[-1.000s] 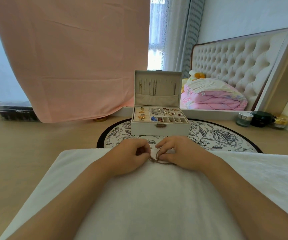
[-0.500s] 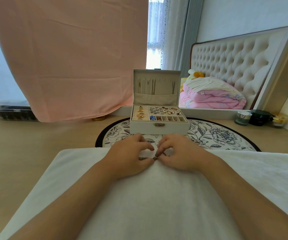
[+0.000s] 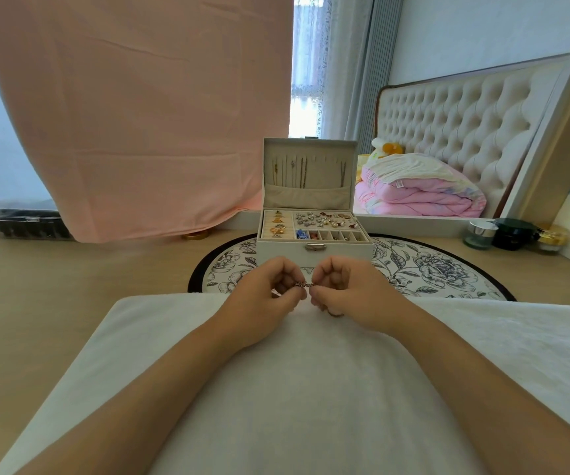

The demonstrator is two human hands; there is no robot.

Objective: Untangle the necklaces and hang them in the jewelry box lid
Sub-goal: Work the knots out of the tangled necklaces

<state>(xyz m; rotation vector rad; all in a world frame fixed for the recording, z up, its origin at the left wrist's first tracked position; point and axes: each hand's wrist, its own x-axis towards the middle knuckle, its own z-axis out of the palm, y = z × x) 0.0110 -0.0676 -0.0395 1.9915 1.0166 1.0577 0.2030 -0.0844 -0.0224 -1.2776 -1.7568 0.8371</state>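
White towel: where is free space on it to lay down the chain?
The white towel is bare between the forearms, below both hands. Crowded: where left hand and right hand pinch the chain, before the jewelry box.

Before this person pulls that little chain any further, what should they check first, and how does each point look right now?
1. Both hands grip the chain: left hand and right hand pinch it, ok.
2. Knot undone: cannot tell, too small.
3. Jewelry box lid open and upright: ok.
4. Free space among necklaces hanging in lid: ok.
5. White towel under the hands to catch drops: ok.
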